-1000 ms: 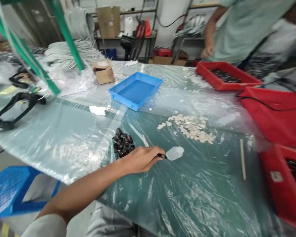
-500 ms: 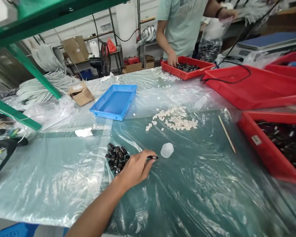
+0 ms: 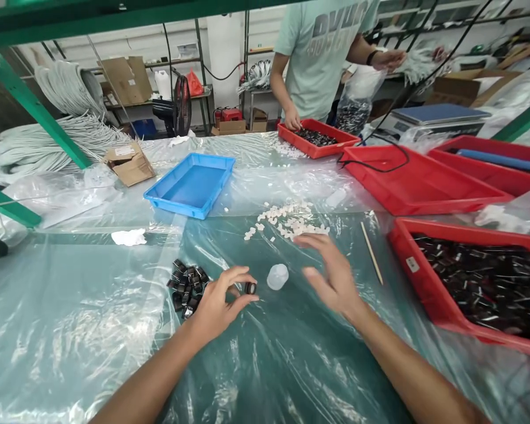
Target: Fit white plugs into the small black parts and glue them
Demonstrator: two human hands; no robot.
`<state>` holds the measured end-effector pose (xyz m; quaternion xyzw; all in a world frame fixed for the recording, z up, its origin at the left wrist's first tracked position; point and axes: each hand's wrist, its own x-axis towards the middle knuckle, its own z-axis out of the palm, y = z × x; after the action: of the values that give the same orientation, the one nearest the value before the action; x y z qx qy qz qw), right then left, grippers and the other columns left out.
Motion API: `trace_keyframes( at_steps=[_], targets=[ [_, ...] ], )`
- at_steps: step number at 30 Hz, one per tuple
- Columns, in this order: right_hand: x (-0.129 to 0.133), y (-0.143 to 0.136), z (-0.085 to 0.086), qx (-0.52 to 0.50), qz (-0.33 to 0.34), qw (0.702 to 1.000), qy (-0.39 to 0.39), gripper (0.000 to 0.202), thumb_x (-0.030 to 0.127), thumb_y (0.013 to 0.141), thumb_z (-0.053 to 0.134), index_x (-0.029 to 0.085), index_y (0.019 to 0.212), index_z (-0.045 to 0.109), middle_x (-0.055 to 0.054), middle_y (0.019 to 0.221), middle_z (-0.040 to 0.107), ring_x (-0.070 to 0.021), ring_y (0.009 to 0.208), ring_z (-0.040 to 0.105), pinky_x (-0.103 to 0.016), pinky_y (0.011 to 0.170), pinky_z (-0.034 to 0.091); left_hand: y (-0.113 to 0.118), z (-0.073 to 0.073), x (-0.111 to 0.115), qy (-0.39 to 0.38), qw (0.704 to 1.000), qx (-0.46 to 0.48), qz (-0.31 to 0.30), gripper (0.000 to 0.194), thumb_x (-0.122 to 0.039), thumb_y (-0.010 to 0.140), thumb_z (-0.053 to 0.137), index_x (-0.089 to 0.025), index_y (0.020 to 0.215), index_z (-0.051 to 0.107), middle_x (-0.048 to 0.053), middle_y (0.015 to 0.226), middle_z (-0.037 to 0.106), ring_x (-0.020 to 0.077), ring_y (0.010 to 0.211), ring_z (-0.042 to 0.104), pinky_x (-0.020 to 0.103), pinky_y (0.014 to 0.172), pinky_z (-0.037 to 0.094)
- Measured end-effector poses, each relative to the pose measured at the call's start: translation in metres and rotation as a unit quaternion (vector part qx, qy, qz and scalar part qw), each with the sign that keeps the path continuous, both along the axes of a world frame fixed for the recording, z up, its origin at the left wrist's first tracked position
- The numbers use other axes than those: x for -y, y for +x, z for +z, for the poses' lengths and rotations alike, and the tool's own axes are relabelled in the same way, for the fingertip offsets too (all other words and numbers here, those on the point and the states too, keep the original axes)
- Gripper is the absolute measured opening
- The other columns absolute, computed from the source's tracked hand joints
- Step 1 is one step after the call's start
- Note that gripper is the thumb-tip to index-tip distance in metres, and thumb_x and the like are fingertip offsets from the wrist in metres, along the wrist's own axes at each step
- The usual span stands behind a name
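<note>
Between thumb and fingers of my left hand (image 3: 223, 297) is a small black ring-like part (image 3: 250, 288) with a pale centre. A pile of similar black parts (image 3: 186, 287) lies just left of that hand. My right hand (image 3: 331, 274) hovers with thumb and fingers apart, nothing between them. A small translucent round cup (image 3: 277, 276) stands on the plastic-covered table between my two hands. Beyond my right fingertips, many small white pieces (image 3: 291, 219) are scattered in a loose heap.
At the right, a red tray (image 3: 413, 294) holds many black parts, with a thin wooden stick (image 3: 371, 253) beside it. A blue tray (image 3: 189, 185) sits farther back. Across the table a person (image 3: 322, 65) reaches into another red tray (image 3: 318, 150).
My right hand has come into view from the right, fingers spread. My left hand has turned the black part so its round face shows. The view has swung to the right.
</note>
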<state>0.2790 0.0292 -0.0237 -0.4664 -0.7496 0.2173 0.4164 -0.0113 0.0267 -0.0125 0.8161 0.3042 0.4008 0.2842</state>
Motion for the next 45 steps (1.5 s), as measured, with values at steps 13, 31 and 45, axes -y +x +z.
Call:
trace_keyframes(
  at_steps=[13, 31, 45],
  targets=[
    [0.003, -0.018, -0.006, -0.047, 0.059, 0.983, -0.169, 0.043, 0.052, 0.095, 0.072, 0.03, 0.132, 0.066, -0.008, 0.124, 0.079, -0.0291, 0.11, 0.076, -0.042, 0.088, 0.064, -0.002, 0.009, 0.003, -0.075, 0.994, -0.07, -0.021, 0.004, -0.025, 0.111, 0.044, -0.026, 0.108, 0.044, -0.005, 0.083, 0.048, 0.0112, 0.06, 0.043, 0.027, 0.057, 0.038],
    [0.02, -0.023, 0.013, -0.016, 0.06, 0.99, 0.123, 0.044, 0.029, 0.097, 0.076, 0.031, 0.138, 0.062, -0.006, 0.119, 0.08, -0.023, 0.104, 0.077, -0.042, 0.094, 0.065, -0.001, 0.009, -0.006, 0.149, 0.984, -0.096, 0.031, 0.03, -0.013, 0.107, 0.055, -0.023, 0.134, 0.063, 0.009, 0.111, 0.068, 0.0214, 0.095, 0.073, 0.033, 0.074, 0.064],
    [0.038, -0.027, 0.026, 0.095, -0.004, 0.962, 0.255, 0.03, 0.029, 0.102, 0.07, 0.02, 0.129, 0.061, -0.011, 0.111, 0.084, -0.0194, 0.101, 0.082, -0.038, 0.101, 0.067, -0.001, 0.012, -0.005, 0.176, 0.979, -0.097, 0.014, 0.043, -0.009, 0.105, 0.058, -0.027, 0.143, 0.061, 0.011, 0.108, 0.07, 0.0224, 0.088, 0.073, 0.035, 0.065, 0.064]
  ],
)
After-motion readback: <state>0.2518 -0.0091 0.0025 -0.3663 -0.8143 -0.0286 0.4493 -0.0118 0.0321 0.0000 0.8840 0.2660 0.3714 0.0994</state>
